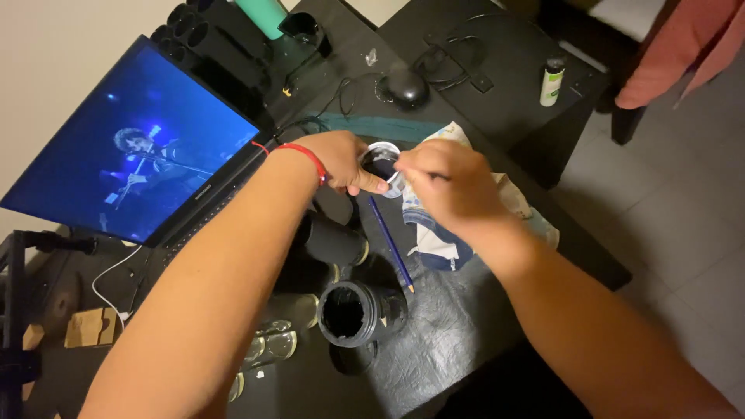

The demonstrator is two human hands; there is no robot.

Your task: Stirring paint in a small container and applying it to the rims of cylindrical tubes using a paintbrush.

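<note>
My left hand (339,160), with a red thread on the wrist, grips a small white cup (381,163) whose inside looks dark. My right hand (447,184) is closed just right of the cup, fingers pinched at its rim as if on a thin tool that I cannot make out. Both hands hover over a black table (466,326). Below them lies a blue pencil (390,242). A stained cloth (466,225) sits under my right hand.
An open black paint jar (353,313) stands near the front. Dark tubes (334,240) and glass jars (272,345) lie by my left forearm. A laptop (132,147) with a lit screen is at left. A black mouse (405,88), cables and a small white bottle (552,81) sit behind.
</note>
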